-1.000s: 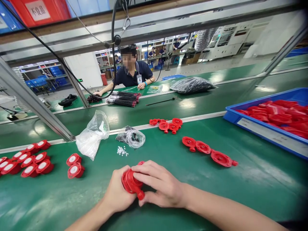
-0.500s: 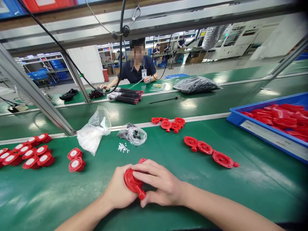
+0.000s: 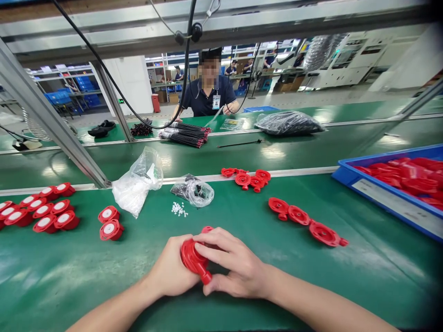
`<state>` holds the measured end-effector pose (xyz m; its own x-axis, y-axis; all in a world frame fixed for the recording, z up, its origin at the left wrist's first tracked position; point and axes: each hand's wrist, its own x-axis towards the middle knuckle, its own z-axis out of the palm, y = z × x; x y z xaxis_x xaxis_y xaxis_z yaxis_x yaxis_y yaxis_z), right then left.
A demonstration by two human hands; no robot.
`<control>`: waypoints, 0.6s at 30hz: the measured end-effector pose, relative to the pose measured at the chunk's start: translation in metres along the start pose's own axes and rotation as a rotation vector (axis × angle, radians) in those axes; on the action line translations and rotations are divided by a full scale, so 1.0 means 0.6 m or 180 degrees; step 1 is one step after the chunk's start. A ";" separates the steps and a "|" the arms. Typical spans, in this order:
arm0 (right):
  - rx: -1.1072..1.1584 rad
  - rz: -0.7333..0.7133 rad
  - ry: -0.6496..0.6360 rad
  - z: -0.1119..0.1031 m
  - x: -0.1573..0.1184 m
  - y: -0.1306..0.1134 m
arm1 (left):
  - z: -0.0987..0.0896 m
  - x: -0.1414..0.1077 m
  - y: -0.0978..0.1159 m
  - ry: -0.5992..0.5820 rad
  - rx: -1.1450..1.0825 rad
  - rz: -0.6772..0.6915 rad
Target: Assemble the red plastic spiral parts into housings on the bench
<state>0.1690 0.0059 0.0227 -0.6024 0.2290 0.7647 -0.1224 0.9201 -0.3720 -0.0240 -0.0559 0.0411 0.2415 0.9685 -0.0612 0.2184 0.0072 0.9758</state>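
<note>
Between my two hands is a red round plastic housing with a short spout point(image 3: 194, 258), held just above the green bench. My left hand point(image 3: 173, 269) wraps its left side and underside. Across its top and right side lie the fingers of my right hand point(image 3: 235, 265), the thumb near the spout tip. Part of the housing is hidden under the fingers. Beyond my hands lie small white plastic pieces point(image 3: 179, 209) in a loose pile. To the right rest several similar red housings point(image 3: 299, 215) in a row.
Red units with white discs point(image 3: 44, 223) stand at left. A white-filled plastic bag point(image 3: 129, 196) and a small clear bag point(image 3: 199, 193) lie ahead. A blue tray point(image 3: 391, 193) of red parts is at right. Across the bench, a co-worker point(image 3: 207, 94) sits behind bundled black wires point(image 3: 185, 133).
The view has shifted slightly, so the bench items appear a little displaced. Both hands keep their grip on the red housing, with little visible movement.
</note>
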 end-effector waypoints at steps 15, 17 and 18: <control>0.0131 0.0011 -0.0205 -0.009 0.002 -0.002 | 0.001 -0.004 -0.002 -0.0009 0.0058 -0.0003; 0.0160 -0.0017 -0.0249 -0.011 0.003 -0.002 | 0.000 -0.005 -0.002 0.0047 0.0185 0.0009; 0.0164 -0.0023 -0.0270 -0.012 0.003 -0.003 | 0.000 -0.007 -0.002 0.0098 0.0318 0.0019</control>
<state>0.1736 0.0070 0.0285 -0.6656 0.1926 0.7210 -0.1662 0.9036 -0.3948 -0.0251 -0.0598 0.0402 0.2140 0.9757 -0.0476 0.3106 -0.0218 0.9503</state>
